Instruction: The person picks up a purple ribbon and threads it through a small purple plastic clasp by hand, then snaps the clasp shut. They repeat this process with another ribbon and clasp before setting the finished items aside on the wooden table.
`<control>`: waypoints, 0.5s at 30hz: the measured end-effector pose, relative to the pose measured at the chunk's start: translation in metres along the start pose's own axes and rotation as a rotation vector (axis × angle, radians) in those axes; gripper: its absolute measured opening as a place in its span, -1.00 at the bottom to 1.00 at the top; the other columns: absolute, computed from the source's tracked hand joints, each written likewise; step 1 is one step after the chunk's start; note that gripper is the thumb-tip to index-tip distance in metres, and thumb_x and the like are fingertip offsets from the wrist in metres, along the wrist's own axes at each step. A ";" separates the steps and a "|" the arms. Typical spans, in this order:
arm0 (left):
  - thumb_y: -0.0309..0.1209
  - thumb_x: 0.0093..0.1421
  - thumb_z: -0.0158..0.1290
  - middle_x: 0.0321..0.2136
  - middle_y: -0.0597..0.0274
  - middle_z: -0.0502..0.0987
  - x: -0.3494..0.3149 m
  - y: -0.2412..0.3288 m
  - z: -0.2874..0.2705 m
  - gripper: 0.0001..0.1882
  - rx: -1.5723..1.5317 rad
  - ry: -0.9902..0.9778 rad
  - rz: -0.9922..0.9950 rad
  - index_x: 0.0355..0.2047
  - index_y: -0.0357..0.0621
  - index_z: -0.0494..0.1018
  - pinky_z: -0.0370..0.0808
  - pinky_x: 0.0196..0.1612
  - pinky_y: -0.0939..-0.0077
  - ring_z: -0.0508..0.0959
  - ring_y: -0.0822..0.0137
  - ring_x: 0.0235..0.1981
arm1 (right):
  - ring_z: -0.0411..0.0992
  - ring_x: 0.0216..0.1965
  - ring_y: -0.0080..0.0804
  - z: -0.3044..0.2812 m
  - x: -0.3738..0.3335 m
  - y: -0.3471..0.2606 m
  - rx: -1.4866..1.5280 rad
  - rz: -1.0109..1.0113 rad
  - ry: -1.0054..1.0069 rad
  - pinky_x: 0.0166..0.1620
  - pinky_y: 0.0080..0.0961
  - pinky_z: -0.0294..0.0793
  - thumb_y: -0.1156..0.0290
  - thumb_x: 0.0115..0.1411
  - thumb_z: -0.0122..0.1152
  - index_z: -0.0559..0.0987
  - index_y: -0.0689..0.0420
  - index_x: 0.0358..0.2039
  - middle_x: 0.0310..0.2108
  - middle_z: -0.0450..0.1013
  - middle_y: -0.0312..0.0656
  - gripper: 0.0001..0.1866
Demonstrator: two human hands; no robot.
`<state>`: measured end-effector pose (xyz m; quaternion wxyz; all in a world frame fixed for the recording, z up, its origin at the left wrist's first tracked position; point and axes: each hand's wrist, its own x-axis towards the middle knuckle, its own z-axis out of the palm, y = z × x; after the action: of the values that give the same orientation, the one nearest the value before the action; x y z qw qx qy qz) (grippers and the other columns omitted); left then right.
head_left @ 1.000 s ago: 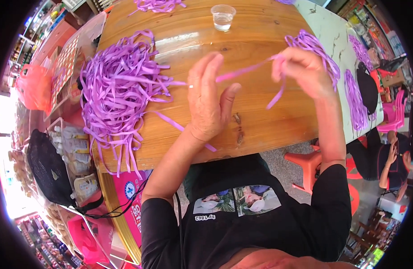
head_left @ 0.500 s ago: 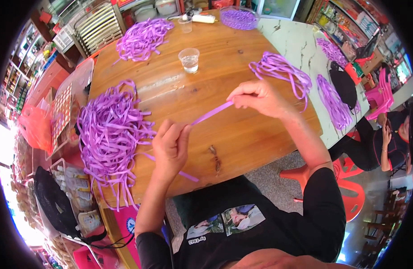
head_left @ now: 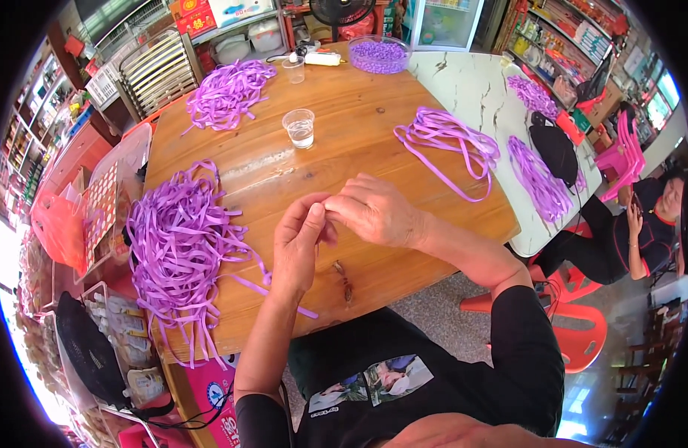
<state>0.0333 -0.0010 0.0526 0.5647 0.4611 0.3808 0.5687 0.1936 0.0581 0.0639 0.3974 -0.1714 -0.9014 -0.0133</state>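
Note:
My left hand (head_left: 299, 239) and my right hand (head_left: 379, 213) meet over the near middle of the wooden table, fingertips pinched together. The purple ribbon they were stretching is now covered by the fingers. To the left of my left hand lies a big tangled heap of purple ribbons (head_left: 181, 254). One loose ribbon end (head_left: 280, 297) runs out of that heap, passing by my left wrist. Beyond my right hand, a looped bunch of purple ribbons (head_left: 456, 138) rests at the table's right side.
Farther back are another purple ribbon heap (head_left: 230, 93), a plastic cup of clear liquid (head_left: 300, 131), a second cup (head_left: 294, 71) and a round clear tub of small purple pieces (head_left: 380, 57). A marble-patterned table (head_left: 463, 82) adjoins at right; a person (head_left: 650, 224) sits beyond it.
My hands have come together; the ribbon stretched between them no longer shows. My right hand has moved left and nearer. The whole view has tilted up slightly.

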 end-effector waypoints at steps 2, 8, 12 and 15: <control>-0.30 0.29 -0.14 -0.47 0.34 0.45 0.002 -0.005 -0.001 -0.71 0.026 0.007 -0.025 -0.14 -0.25 0.40 0.23 -0.56 0.74 0.34 0.60 -0.57 | 0.36 -0.43 -0.36 -0.001 0.000 0.002 0.005 0.001 0.000 -0.37 -0.46 0.34 0.43 -0.01 0.08 0.48 0.13 -0.45 -0.55 0.33 -0.29 -0.91; -0.35 0.25 -0.05 -0.50 0.41 0.43 -0.002 -0.001 -0.004 -0.78 0.108 0.083 -0.082 -0.19 -0.24 0.43 0.16 -0.63 0.79 0.25 0.66 -0.62 | 0.38 -0.43 -0.32 0.003 -0.002 0.011 0.130 -0.015 0.004 -0.36 -0.43 0.37 0.47 -0.01 0.16 0.50 0.14 -0.41 -0.52 0.37 -0.26 -0.89; -0.47 0.16 0.06 -0.47 0.45 0.45 -0.007 -0.005 0.002 -0.84 0.184 0.106 0.074 -0.25 -0.25 0.47 0.24 -0.52 0.79 0.32 0.67 -0.54 | 0.41 -0.41 -0.24 -0.004 -0.005 0.009 0.257 0.034 -0.007 -0.34 -0.38 0.41 0.49 0.02 0.20 0.52 0.16 -0.35 -0.47 0.41 -0.20 -0.85; -0.53 0.13 0.07 -0.42 0.40 0.49 -0.016 0.000 0.003 -0.86 0.266 0.140 0.022 -0.28 -0.26 0.49 0.29 -0.39 0.78 0.39 0.62 -0.41 | 0.42 -0.41 -0.24 -0.010 -0.014 0.010 0.346 0.143 -0.020 -0.35 -0.38 0.41 0.50 0.04 0.19 0.52 0.15 -0.34 -0.48 0.42 -0.18 -0.87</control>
<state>0.0354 -0.0167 0.0516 0.4642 0.4952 0.4862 0.5503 0.2124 0.0614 0.0596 0.4121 -0.1643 -0.8796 0.1718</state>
